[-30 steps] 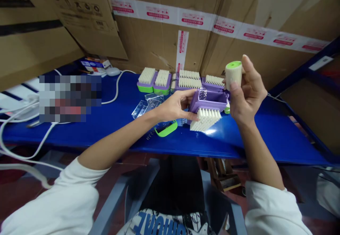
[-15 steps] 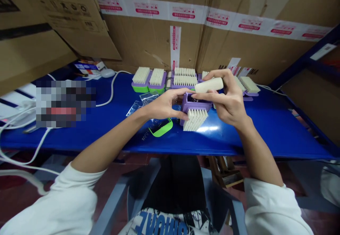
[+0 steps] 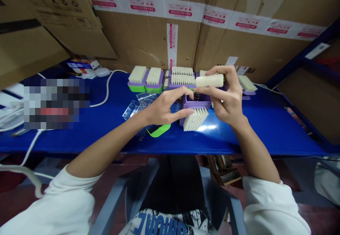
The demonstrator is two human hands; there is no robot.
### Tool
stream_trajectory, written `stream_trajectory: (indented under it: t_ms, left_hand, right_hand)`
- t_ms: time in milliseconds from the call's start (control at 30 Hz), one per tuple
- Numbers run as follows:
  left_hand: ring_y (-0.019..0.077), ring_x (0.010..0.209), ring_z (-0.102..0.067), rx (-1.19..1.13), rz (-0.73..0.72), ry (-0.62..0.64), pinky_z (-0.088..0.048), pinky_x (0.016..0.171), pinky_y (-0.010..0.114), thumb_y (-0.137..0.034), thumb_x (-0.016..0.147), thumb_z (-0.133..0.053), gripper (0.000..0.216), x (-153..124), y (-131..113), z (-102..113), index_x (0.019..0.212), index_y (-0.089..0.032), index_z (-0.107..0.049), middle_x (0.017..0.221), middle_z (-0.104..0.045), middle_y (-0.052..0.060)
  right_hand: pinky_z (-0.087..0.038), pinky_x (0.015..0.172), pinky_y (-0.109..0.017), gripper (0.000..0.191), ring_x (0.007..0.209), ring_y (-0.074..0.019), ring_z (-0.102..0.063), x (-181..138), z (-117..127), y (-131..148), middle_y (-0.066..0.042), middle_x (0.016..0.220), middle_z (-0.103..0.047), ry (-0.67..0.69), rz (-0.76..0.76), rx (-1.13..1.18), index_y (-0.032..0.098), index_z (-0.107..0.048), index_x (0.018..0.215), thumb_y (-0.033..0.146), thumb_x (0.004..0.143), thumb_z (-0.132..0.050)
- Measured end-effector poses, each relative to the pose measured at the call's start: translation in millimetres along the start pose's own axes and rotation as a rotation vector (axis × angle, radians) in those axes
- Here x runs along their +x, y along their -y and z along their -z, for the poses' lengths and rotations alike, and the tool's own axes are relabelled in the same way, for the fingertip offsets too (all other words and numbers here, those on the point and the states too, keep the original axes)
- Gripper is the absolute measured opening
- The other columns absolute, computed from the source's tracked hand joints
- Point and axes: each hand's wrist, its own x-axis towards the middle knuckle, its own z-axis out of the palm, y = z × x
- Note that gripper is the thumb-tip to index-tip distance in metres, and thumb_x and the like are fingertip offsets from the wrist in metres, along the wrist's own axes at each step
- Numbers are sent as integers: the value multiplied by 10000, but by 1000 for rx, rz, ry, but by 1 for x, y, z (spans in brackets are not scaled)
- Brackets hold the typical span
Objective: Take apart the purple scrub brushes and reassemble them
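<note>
Over the blue shelf (image 3: 265, 125) my left hand (image 3: 164, 107) grips the near end of a purple brush body (image 3: 195, 104) whose white bristles (image 3: 195, 119) point down toward me. My right hand (image 3: 225, 97) is closed on a cream roller brush (image 3: 209, 81), held level just above the open top of the purple body. A green lid (image 3: 159, 130) lies on the shelf under my left hand.
A row of finished purple and green brushes (image 3: 159, 77) lines the back of the shelf, with one more (image 3: 247, 84) at the right. Clear plastic trays (image 3: 138, 104) lie left of my hands. Cardboard boxes (image 3: 159, 33) stand behind; white cables (image 3: 106, 86) run left.
My right hand turned the roller from upright to level and brought it down over the purple body. Both hands and the body shifted slightly left.
</note>
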Motion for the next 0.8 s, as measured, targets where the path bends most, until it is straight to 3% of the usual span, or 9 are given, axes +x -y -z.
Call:
stream_trajectory:
  t_ms: [133, 200, 333, 600, 800]
  left_hand:
    - [229, 1088, -822, -12, 32, 4, -661, 986, 360, -485, 1100, -809, 364, 0, -2, -2, 1349, -226, -750, 1282, -857, 98]
    - [232, 1085, -825, -39, 56, -10, -663, 978, 357, -470, 1091, -814, 341, 1, -3, -3, 1323, -224, -769, 1265, -864, 97]
    - [225, 1082, -827, -114, 130, -56, -666, 921, 332, -425, 1057, -837, 287, 0, -3, -5, 1246, -221, -769, 1246, -855, 93]
    - [206, 1041, -839, -306, 206, -127, -682, 959, 338, -375, 960, -949, 499, -2, 2, -13, 1269, -250, -578, 1229, -866, 75]
    - [191, 941, -795, -265, 218, -137, -654, 892, 344, -397, 985, -909, 423, -1, 2, -16, 1260, -241, -628, 1065, -839, 31]
  right_hand:
    - [-678, 1087, -654, 443, 1279, -363, -746, 2, -2, 11, -121, 1339, -706, -124, -112, 5, 402, -840, 1441, 628, 1185, -558]
    - [-688, 1060, -637, 421, 1224, -350, -768, 4, -3, 13, -113, 1287, -729, -135, -120, 18, 393, -848, 1406, 648, 1157, -626]
    - [-694, 1010, -583, 321, 1135, -318, -799, 6, 0, 6, -94, 1189, -788, -114, -80, 97, 359, -890, 1261, 605, 1107, -752]
    - [-695, 918, -473, 205, 1029, -254, -843, 7, 5, -2, -43, 1163, -884, -85, -10, 253, 346, -899, 1264, 392, 1073, -837]
    - [-682, 825, -469, 190, 940, -259, -821, 12, 9, 8, -56, 1120, -871, -102, 26, 129, 353, -906, 1229, 432, 1075, -826]
